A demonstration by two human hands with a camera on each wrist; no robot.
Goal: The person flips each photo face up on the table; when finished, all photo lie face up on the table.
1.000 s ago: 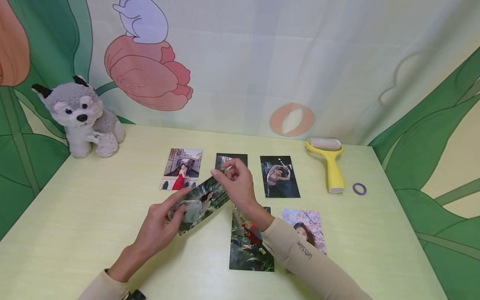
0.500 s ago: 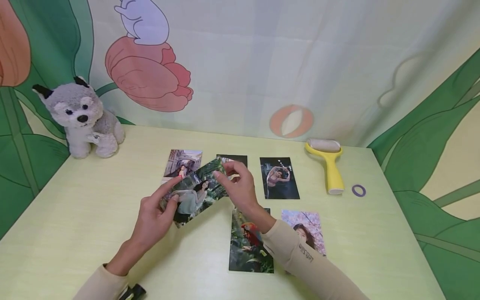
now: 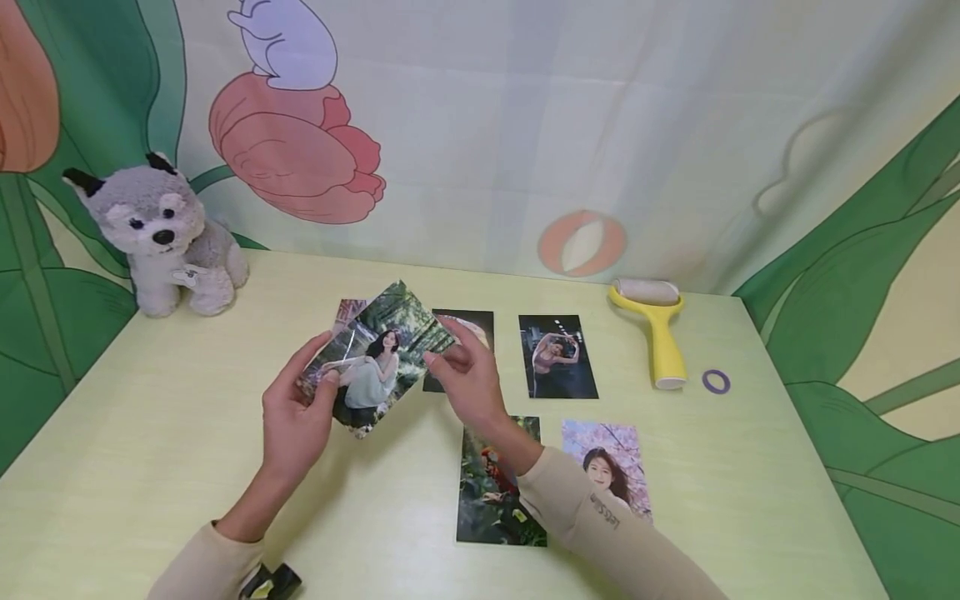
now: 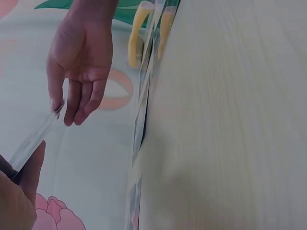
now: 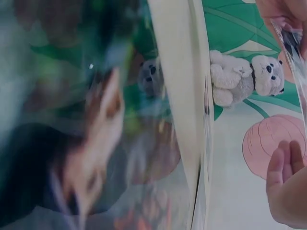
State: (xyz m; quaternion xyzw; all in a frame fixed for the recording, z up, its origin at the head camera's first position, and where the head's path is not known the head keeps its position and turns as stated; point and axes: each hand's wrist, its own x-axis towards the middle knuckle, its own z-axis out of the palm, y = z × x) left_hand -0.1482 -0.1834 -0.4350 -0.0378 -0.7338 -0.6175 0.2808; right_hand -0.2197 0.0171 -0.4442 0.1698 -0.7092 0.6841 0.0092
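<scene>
Both hands hold up a glossy photo (image 3: 375, 358) of a seated person in a pale dress among trees, tilted above the table. My left hand (image 3: 296, 408) pinches its lower left edge, thumb on the picture side. At the right edge, my right hand (image 3: 468, 375) pinches it between thumb and fingers. The left wrist view shows the photo (image 4: 33, 139) edge-on between the two hands. Behind it on the table lie a partly covered photo (image 3: 348, 312) and a dark photo (image 3: 480, 329). Below the right wrist is a parrot photo (image 3: 495, 500), partly hidden by the forearm.
A photo of a stretching person (image 3: 557, 357) and a blossom photo (image 3: 606, 462) lie to the right. Beyond them are a yellow-handled lint roller (image 3: 663, 342) and a purple ring (image 3: 716, 382). A plush husky (image 3: 165, 242) sits at the back left, before a printed curtain (image 3: 465, 150).
The held photo has risen, moved slightly left and turned steeper, its picture now facing the head camera more fully. The left hand moved up with it; the right hand shifted slightly.
</scene>
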